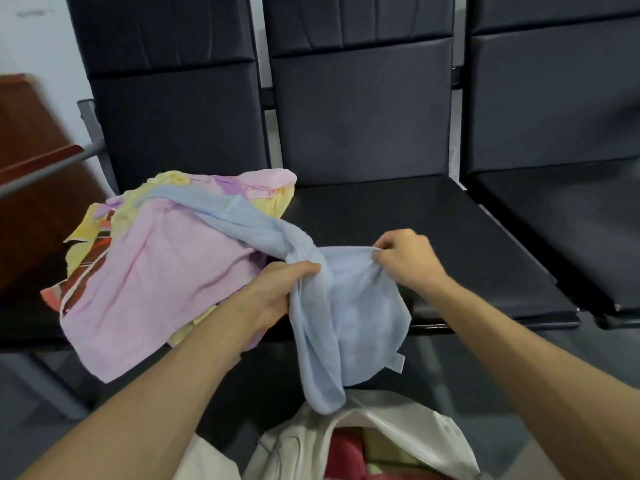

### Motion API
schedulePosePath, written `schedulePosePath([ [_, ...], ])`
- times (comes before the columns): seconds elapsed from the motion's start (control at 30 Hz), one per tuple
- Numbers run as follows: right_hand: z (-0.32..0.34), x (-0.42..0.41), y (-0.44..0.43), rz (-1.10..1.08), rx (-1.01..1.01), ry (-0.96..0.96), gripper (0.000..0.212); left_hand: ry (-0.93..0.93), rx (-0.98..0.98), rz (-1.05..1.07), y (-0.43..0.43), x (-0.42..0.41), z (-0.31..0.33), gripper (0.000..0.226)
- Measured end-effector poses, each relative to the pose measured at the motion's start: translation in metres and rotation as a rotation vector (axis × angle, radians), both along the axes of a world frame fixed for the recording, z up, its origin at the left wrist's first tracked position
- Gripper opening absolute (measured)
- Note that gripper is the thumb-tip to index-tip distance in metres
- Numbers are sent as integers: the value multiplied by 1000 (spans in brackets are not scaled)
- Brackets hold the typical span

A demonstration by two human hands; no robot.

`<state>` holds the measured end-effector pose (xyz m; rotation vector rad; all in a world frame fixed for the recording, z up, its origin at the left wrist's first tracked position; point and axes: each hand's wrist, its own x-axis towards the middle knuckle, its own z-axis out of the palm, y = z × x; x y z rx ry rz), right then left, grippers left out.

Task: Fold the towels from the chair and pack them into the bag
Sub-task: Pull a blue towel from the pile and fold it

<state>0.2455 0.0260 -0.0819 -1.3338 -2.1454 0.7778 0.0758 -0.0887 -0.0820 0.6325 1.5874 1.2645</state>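
Pale blue terry towel [356, 306] lifted between both hands, unfolded.

Left hand [277, 292] grips a twisted bunch of it; right hand [405, 259] pinches the top hem. Lower corner hangs above the open white fabric bag [398, 420], which holds folded cloth. Towel's tail lies across the heap of pink, yellow and lilac towels [156, 265] on the black padded chair seat [415, 216]. Risk: pulling it free may drag the overhanging pink towel off the seat; the twist could spoil the fold.

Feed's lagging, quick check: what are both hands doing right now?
Left hand: grips the blue towel, bunched.
Right hand: pinches the same towel's top edge.
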Motion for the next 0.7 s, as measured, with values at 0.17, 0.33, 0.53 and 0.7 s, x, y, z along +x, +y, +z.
schedulePosePath([
  [0.17,9,66,11,-231,-38,38,25,113,-20,-59,-2,2,4,6],
  [0.33,4,96,5,-319,-78,-98,27,212,-9,-39,-3,14,-3,6],
  [0.53,-5,75,1,-161,-74,-328,20,532,-53,-233,-2,40,-21,11],
  [0.7,-18,44,2,-3,-23,-394,18,886,-116,-332,9,56,-28,20],
])
